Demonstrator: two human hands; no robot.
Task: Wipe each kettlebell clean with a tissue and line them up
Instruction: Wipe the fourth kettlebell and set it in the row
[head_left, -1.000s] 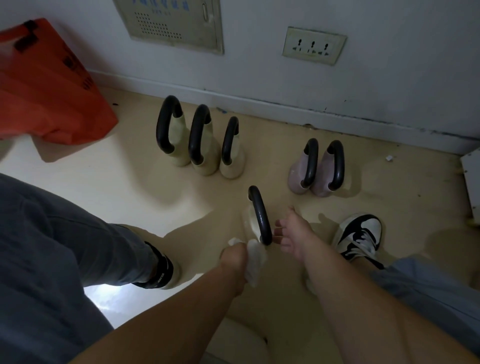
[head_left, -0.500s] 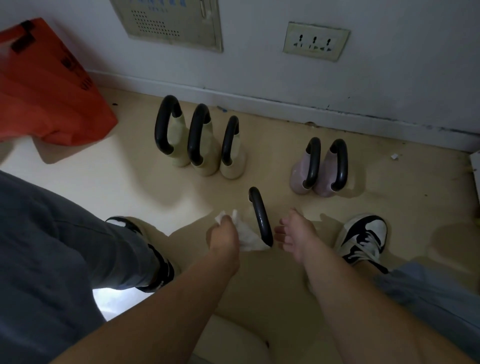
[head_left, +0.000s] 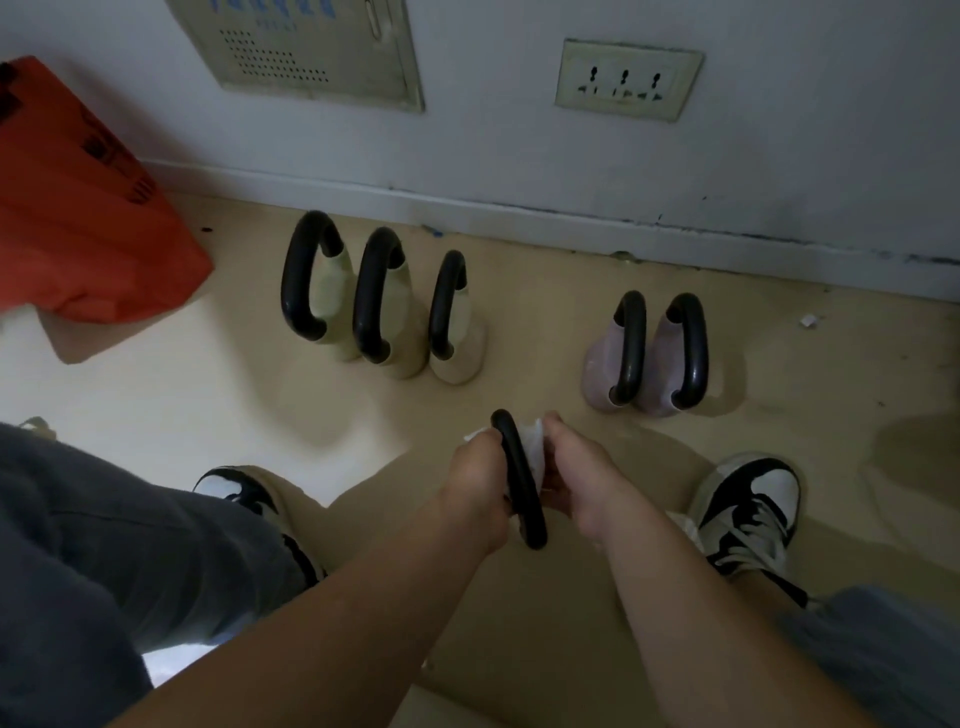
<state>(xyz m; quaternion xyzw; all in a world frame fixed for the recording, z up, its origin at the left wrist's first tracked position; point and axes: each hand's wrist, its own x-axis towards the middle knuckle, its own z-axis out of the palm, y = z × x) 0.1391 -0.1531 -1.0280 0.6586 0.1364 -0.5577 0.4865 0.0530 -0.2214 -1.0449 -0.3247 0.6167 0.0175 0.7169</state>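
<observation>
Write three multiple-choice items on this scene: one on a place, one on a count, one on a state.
1. Where does the orange bag lie?
A. far left by the wall
B. between the shoes
C. under the socket

2. How many pink kettlebells stand on the floor?
A. one
B. two
C. four

3. What is the left hand doing?
A. resting flat on the floor
B. lifting a shoe
C. holding a tissue against the near kettlebell's handle

Key: 1 A, it fills the left edge; 2 B, a pair stands at right; 3 C, white tissue shows beside the handle.
</observation>
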